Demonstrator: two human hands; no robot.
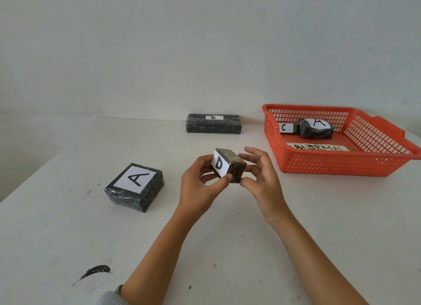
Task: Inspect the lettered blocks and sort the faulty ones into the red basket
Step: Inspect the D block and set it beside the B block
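A white table (227,247) fills the view, seen from the wearer's head looking down. A red basket (341,162) of plastic mesh sits on it at the far right, and every place here is given from that basket.

Well to the basket's left and nearer the wearer, a dark wrapped A block (134,187) lies flat with its white letter face up. Also to the basket's left, but level with its back rim beside the wall, a long flat B block (214,123) lies label up. Both stay outside the basket, probably because they have passed or still await a check.

Just left of the basket's near corner, both hands hold a small D block (231,165) raised off the table. It is tilted so its letter faces the wearer, a hold that suits turning it to look for faults. The left hand (200,184) has its thumb and fingers (204,160) clamped on the lettered end. The right hand (262,175) pinches the opposite end with thumb and one finger, the others fanned loose.

Inside the basket, a C block (286,127) and a crumpled A block (316,129) lie touching, seemingly already judged faulty. An ABNORMAL label (319,147), a paper strip, lies on the basket floor in front of them and marks its purpose.
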